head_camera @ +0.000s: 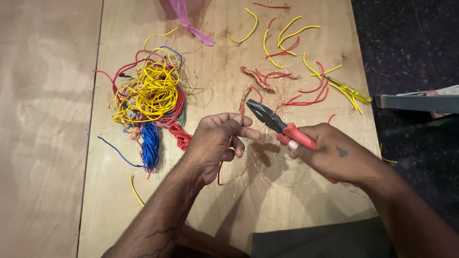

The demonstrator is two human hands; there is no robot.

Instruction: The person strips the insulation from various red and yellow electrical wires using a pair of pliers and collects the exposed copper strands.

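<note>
Pale plywood board (pixel 229 200) covers a workbench, a dark speckled floor (pixel 411 48) showing at right. At centre, the left hand (pixel 215 143) pinches a thin red wire (pixel 220 172) trailing down toward the near edge, while the right hand (pixel 334 155) grips red-handled pliers (pixel 279 125), their tips pointing left beside the left fingers. A tangle of yellow, red and blue wire (pixel 150 102) lies left; stripped insulation scraps (pixel 296 62) and a yellow screwdriver (pixel 351 90) sit far right.
</note>
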